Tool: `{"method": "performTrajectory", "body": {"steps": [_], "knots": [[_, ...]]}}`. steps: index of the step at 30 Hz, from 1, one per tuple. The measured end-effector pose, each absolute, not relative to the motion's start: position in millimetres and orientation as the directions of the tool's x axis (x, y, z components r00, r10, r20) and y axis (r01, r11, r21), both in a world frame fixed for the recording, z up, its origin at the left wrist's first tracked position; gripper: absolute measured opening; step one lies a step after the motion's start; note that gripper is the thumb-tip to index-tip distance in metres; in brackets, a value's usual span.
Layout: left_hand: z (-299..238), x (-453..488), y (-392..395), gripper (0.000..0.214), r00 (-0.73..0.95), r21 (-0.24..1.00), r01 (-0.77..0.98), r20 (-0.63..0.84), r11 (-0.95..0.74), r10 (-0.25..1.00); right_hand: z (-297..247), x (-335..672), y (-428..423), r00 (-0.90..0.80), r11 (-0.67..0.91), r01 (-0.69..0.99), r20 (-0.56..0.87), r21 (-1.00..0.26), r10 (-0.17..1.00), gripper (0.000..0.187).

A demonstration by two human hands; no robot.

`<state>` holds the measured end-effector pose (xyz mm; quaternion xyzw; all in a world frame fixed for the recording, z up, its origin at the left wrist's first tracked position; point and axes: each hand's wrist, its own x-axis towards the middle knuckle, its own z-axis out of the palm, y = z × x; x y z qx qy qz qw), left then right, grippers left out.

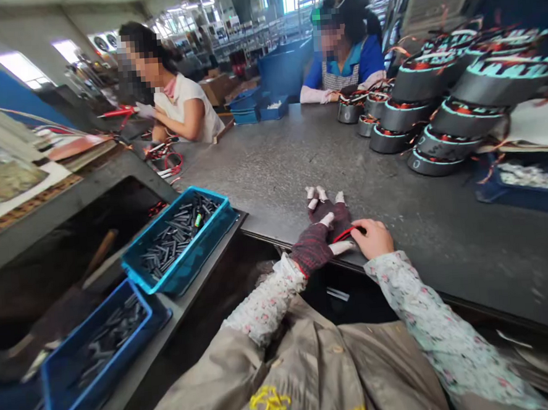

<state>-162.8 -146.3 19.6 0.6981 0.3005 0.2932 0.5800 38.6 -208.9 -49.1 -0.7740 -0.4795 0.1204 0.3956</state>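
Note:
My left hand point(311, 250) wears a dark maroon knitted work glove with white fingertips. Its finger and thumb close around the near side of a second matching work glove point(342, 214), which lies at the table's front edge with its white fingertips pointing away. Bare, my right hand point(374, 238) pinches the red-trimmed cuff of that second glove from the right. Part of the cuff is hidden between the two hands.
On the left stand a teal bin point(131, 263) and a blue bin point(48, 392) with short black pieces. Wound motor stators point(401, 117) are stacked on the dark table point(272, 168) at right. Two co-workers point(189, 108) sit across, near blue boxes point(275, 109).

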Motion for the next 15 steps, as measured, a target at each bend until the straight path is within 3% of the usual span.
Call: {"method": "performTrajectory", "body": {"steps": [3,5,9,12,15], "knots": [[14.5,-161.6,-139.1,0.087,0.697,0.903,0.209,0.133,-0.376,0.705,-48.8,27.0,-199.7,0.565,-0.162,0.350,0.069,-0.923,0.822,0.036],[12.4,-161.6,-129.6,0.068,0.732,0.857,0.287,0.092,-0.428,0.675,-49.9,24.1,-199.7,0.529,-0.116,0.380,0.113,-0.918,0.841,0.041],[14.4,-164.2,-116.9,0.031,0.738,0.785,0.333,0.129,-0.523,0.662,-45.5,31.6,-207.8,0.344,0.001,0.771,0.418,-0.636,0.841,0.038],[13.5,-161.1,-121.5,0.028,0.703,0.712,0.395,0.174,-0.581,0.690,-32.9,29.2,-214.3,0.152,0.132,0.900,0.583,-0.415,0.798,0.035],[7.7,-152.5,-131.0,0.034,0.701,0.773,0.349,0.159,-0.530,0.695,-19.5,12.4,-221.2,0.088,0.224,0.923,0.740,-0.312,0.667,0.028]]}}
